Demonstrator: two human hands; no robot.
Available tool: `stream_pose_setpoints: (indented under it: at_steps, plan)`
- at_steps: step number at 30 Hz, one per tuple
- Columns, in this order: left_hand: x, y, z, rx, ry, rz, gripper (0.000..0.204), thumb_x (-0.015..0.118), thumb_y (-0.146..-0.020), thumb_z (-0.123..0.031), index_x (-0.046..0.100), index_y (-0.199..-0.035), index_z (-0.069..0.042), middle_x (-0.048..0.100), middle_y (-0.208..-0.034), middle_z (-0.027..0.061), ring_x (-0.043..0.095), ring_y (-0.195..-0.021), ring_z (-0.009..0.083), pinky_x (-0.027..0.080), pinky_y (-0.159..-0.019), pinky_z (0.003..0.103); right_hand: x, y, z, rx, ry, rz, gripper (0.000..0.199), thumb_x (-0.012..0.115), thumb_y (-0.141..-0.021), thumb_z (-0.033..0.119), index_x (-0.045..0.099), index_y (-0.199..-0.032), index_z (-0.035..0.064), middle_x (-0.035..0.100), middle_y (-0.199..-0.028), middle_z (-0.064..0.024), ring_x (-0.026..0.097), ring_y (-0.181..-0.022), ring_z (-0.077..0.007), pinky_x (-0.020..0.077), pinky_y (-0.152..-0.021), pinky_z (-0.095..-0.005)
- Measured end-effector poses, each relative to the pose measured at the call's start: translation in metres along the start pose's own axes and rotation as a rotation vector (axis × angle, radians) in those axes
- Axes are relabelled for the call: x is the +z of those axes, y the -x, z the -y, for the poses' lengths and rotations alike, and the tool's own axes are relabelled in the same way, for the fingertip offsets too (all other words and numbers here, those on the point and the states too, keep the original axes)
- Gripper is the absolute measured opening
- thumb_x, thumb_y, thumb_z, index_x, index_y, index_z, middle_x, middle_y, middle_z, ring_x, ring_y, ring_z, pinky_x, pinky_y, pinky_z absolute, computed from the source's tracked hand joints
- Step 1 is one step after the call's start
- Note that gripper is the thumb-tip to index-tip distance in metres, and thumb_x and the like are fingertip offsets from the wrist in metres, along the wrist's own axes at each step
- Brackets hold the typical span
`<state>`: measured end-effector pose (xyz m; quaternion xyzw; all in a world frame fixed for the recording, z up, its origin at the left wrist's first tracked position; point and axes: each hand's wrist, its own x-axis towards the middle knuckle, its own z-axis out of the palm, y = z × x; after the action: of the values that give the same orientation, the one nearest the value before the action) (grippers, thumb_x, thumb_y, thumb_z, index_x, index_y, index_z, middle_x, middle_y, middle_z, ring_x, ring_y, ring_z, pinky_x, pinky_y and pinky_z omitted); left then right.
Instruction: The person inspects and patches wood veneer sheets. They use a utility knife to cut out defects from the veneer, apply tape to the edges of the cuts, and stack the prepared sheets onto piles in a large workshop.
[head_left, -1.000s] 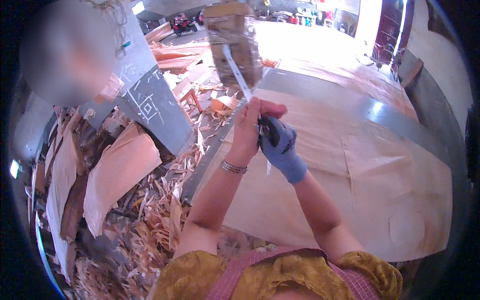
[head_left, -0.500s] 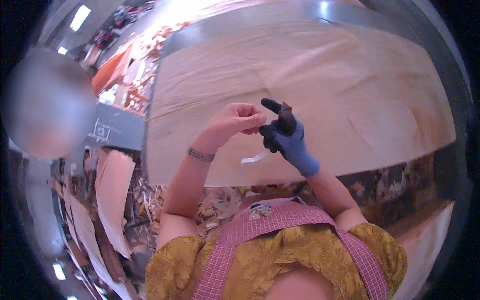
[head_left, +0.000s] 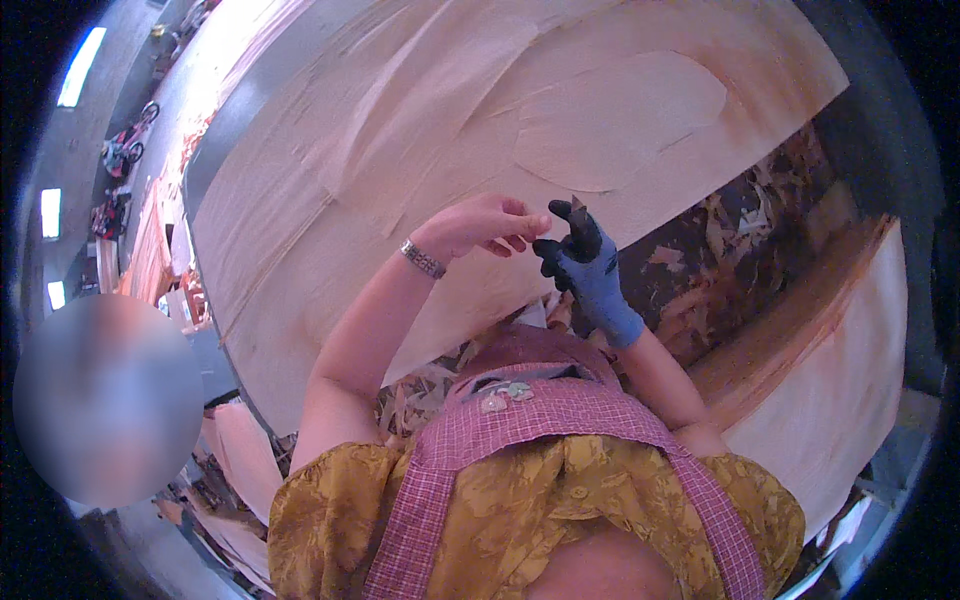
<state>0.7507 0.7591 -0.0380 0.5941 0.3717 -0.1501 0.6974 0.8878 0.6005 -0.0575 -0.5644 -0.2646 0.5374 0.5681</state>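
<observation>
My bare left hand [head_left: 487, 226], with a metal watch band at the wrist, is raised over a large pale wood veneer sheet [head_left: 430, 130]. Its thumb and forefinger pinch together at the tips; whatever lies between them is too small to make out. Close beside it is my right hand [head_left: 592, 275] in a blue glove with black fingers. Those gloved fingers are curled around a small dark pointed piece [head_left: 579, 212], its tip sticking up. The two hands' fingertips almost meet.
Broken veneer scraps [head_left: 735, 230] litter the dark floor beyond the sheet's right edge. Another veneer stack [head_left: 830, 370] lies at the right. A blurred person [head_left: 110, 400] is at the left. Parked bikes [head_left: 125, 150] stand far off.
My view has swung to the right, so the sheet appears tilted and the scrap-covered floor shows more. Both hands stay close together; the left hand's fingers have loosened a little.
</observation>
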Motion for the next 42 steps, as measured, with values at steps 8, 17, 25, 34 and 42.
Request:
stream_pose_setpoints:
  at_steps: [8, 17, 25, 34, 42]
  plan:
    - [-0.018, -0.054, 0.016, -0.037, 0.02, 0.119, 0.028, 0.069, -0.088, -0.04, 0.065, -0.089, -0.013, 0.062, -0.081, -0.0063, 0.056, -0.075, 0.0043, 0.045, -0.064, 0.022, -0.004, -0.023, -0.02, 0.012, 0.022, -0.05, 0.06, 0.076, -0.081, 0.012, 0.048, -0.133, 0.0072, 0.065, -0.075, -0.0025, 0.059, -0.06, -0.008, 0.0394, -0.047, -0.0201]
    - [-0.072, -0.109, 0.059, 0.17, -0.428, -0.619, 0.019, 0.065, -0.088, -0.025, 0.063, -0.086, -0.006, 0.063, -0.083, 0.0082, 0.06, -0.076, 0.0189, 0.047, -0.066, 0.035, -0.028, -0.053, -0.072, 0.202, -0.028, -0.028, 0.025, 0.063, -0.092, 0.015, 0.062, -0.113, 0.0005, 0.067, -0.078, -0.0066, 0.062, -0.064, -0.0117, 0.0481, -0.051, -0.0244]
    - [-0.079, -0.146, 0.069, 0.222, -0.791, -1.001, 0.027, 0.067, -0.083, -0.026, 0.061, -0.101, -0.007, 0.059, -0.104, 0.0122, 0.054, -0.1, 0.0288, 0.042, -0.086, 0.042, -0.049, -0.085, -0.121, 0.394, 0.104, -0.099, 0.021, 0.06, -0.093, 0.015, 0.064, -0.106, -0.0005, 0.068, -0.08, -0.0077, 0.062, -0.061, -0.013, 0.0491, -0.05, -0.0256]
    - [-0.017, -0.113, 0.102, 0.571, -1.105, -0.886, 0.049, 0.068, -0.083, -0.031, 0.057, -0.126, -0.01, 0.05, -0.14, 0.0056, 0.045, -0.129, 0.0271, 0.036, -0.102, 0.045, -0.055, -0.085, -0.089, 0.154, 0.545, 0.007, 0.017, 0.061, -0.09, 0.018, 0.064, -0.099, 0.0044, 0.069, -0.082, -0.0105, 0.065, -0.067, -0.0204, 0.051, -0.056, -0.0348]
    - [-0.015, -0.118, 0.104, 0.525, -1.161, -0.878, 0.056, 0.067, -0.081, -0.032, 0.053, -0.132, -0.014, 0.05, -0.139, 0.0036, 0.047, -0.126, 0.026, 0.035, -0.104, 0.047, -0.127, -0.135, -0.022, -0.203, 1.302, 0.239, 0.02, 0.062, -0.088, 0.028, 0.064, -0.091, 0.0083, 0.067, -0.073, -0.0128, 0.065, -0.063, -0.0259, 0.0493, -0.056, -0.0397]
